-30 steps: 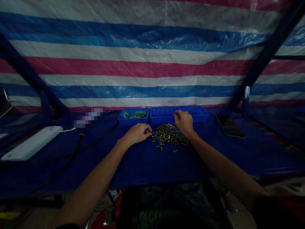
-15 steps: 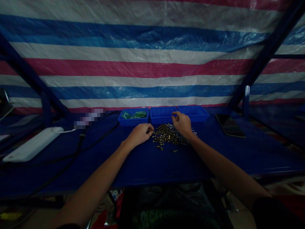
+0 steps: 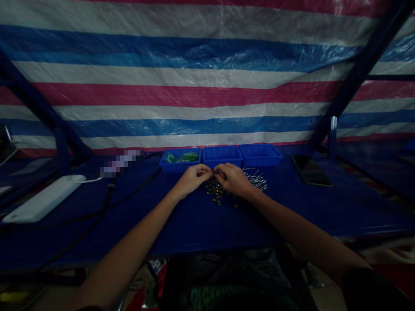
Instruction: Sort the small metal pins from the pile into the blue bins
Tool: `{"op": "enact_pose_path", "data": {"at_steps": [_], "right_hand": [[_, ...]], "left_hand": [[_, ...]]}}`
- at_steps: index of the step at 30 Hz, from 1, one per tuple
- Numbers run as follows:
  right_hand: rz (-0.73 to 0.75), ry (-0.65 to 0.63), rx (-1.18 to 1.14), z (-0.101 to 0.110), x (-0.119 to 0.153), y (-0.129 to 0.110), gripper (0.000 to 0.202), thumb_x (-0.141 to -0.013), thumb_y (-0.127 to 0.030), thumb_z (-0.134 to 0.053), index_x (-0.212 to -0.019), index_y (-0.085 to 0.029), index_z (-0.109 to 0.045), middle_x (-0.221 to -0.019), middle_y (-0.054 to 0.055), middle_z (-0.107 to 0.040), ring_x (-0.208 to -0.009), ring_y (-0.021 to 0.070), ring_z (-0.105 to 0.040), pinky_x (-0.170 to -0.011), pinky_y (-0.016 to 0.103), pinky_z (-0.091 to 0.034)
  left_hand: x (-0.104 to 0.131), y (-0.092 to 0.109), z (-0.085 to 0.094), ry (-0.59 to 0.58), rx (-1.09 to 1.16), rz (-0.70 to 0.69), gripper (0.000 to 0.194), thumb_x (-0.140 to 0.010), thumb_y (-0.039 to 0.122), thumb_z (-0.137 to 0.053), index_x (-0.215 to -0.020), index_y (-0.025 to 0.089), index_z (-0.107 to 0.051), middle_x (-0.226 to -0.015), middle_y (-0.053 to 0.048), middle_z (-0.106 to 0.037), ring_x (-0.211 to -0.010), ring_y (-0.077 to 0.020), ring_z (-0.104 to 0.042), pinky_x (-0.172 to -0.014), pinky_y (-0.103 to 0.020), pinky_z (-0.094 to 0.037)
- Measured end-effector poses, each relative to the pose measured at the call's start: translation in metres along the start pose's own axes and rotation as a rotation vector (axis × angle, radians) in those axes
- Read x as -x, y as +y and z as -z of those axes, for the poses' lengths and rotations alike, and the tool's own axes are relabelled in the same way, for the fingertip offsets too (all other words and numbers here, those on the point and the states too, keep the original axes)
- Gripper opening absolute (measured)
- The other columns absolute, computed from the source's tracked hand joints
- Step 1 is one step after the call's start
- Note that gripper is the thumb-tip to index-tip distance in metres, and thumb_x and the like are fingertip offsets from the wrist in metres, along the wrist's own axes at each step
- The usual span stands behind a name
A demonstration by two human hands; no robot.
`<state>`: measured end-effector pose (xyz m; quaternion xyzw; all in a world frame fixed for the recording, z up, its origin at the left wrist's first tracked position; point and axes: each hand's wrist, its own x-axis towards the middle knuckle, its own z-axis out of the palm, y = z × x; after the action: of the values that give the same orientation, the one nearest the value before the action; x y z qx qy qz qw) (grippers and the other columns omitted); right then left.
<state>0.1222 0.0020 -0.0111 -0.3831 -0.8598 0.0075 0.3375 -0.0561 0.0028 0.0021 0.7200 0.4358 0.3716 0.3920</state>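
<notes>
Over the left side of a pile of small brass-coloured metal parts point(image 3: 214, 190), my left hand point(image 3: 193, 178) is closed in a pinch. My right hand point(image 3: 231, 178) meets it there, fingertips bent together and close to the left fingertips. Whatever the fingers hold is too small and dark to name. Thin silvery pins point(image 3: 257, 179) stick out on the table to the right of my right hand. The right hand covers the middle of the pile. A few brass-coloured pieces lie loose at the pile's near edge.
Behind the hands stand a blue tray point(image 3: 165, 166) with green packets, a middle blue tray point(image 3: 223, 162) and a right blue tray point(image 3: 262, 161). A phone point(image 3: 311, 169) lies to the right. At left are a white power strip point(image 3: 45, 198) and black cable point(image 3: 108, 201).
My right hand has moved left and slightly down, from above the pile's right part to my left hand. The left hand has shifted slightly, its fingertips now meeting the right ones.
</notes>
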Motion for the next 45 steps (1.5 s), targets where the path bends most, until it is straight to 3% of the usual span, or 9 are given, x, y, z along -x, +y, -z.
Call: {"op": "enact_pose_path", "data": {"at_steps": [6,16,25,35,45], "right_hand": [[-0.008,0.004,0.024,0.001,0.000,0.002,0.012,-0.084,-0.021,-0.050,-0.092,-0.018,-0.057,-0.074,0.002,-0.059,-0.071,0.0146,-0.049,-0.067,0.026,-0.035],[-0.057,-0.007,0.026,0.003,0.000,0.000,0.017,-0.088,-0.027,-0.045,-0.092,-0.018,-0.059,-0.081,0.003,-0.063,-0.077,0.0151,-0.053,-0.071,0.026,-0.038],[-0.073,-0.046,0.014,0.000,0.001,0.002,0.018,-0.089,-0.026,-0.040,-0.090,-0.018,-0.057,-0.084,0.005,-0.064,-0.081,0.0153,-0.055,-0.073,0.026,-0.038],[-0.060,-0.043,0.043,0.004,0.001,-0.002,0.014,-0.086,-0.026,-0.046,-0.094,-0.018,-0.055,-0.080,0.003,-0.061,-0.072,0.0145,-0.052,-0.067,0.026,-0.036],[-0.021,-0.013,0.052,0.006,0.001,-0.004,0.016,-0.087,-0.026,-0.045,-0.092,-0.020,-0.058,-0.079,0.003,-0.062,-0.078,0.0160,-0.054,-0.071,0.027,-0.037]], "left_hand": [[0.000,0.004,-0.001,0.012,0.017,-0.006,0.019,-0.078,0.030,-0.056,-0.084,0.013,-0.060,-0.077,-0.004,-0.063,-0.073,-0.0134,-0.057,-0.069,-0.026,-0.044],[0.001,-0.002,0.001,0.044,-0.369,-0.118,0.031,-0.087,0.038,-0.042,-0.081,0.014,-0.060,-0.070,-0.002,-0.060,-0.064,-0.0119,-0.052,-0.062,-0.025,-0.039],[0.004,0.000,-0.004,0.047,-0.358,-0.175,0.023,-0.082,0.032,-0.052,-0.097,0.016,-0.057,-0.066,0.002,-0.057,-0.058,-0.0100,-0.051,-0.056,-0.022,-0.038],[0.006,0.006,-0.002,0.058,-0.488,-0.169,0.026,-0.087,0.034,-0.042,-0.082,0.016,-0.061,-0.067,0.001,-0.058,-0.060,-0.0107,-0.049,-0.057,-0.024,-0.033],[0.006,0.007,-0.001,0.026,-0.569,-0.184,0.034,-0.089,0.036,-0.038,-0.071,0.016,-0.058,-0.056,0.002,-0.050,-0.053,-0.0106,-0.044,-0.053,-0.024,-0.029]]}}
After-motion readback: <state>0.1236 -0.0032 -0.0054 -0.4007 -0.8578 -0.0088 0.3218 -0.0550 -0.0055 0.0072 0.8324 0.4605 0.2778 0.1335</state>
